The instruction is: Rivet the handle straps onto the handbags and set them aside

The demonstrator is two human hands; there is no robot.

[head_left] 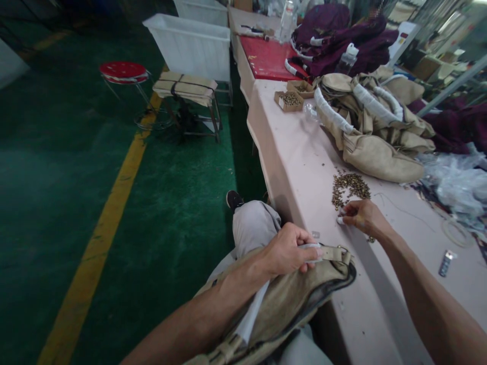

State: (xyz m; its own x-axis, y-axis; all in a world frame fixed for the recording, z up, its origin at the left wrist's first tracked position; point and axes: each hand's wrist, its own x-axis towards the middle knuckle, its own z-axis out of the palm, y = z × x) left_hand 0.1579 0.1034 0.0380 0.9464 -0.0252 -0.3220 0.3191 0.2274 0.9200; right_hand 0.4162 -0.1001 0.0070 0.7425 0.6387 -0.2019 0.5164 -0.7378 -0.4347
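A beige bag [281,299] with a dark zip edge rests across my lap, against the table's edge. My left hand [291,249] is closed on the bag's strap [329,253], near a metal ring, with the thumb on top. White wrapping [253,314] covers part of the strap. On the table, my right hand [359,219] reaches to the near edge of a loose pile of small brass-coloured studs [350,186]. Its thumb and fingertips, with white covering on them, are pinched together; whatever lies between them is too small to make out.
Beige bags [380,137] with white-wrapped handles lie beyond the studs on the table [289,147]. Small boxes [288,101] of studs stand near a red board [262,56] and purple bags [342,35]. Crumpled plastic [460,182] is at right. Stools [124,72] and a white bin [194,48] stand left.
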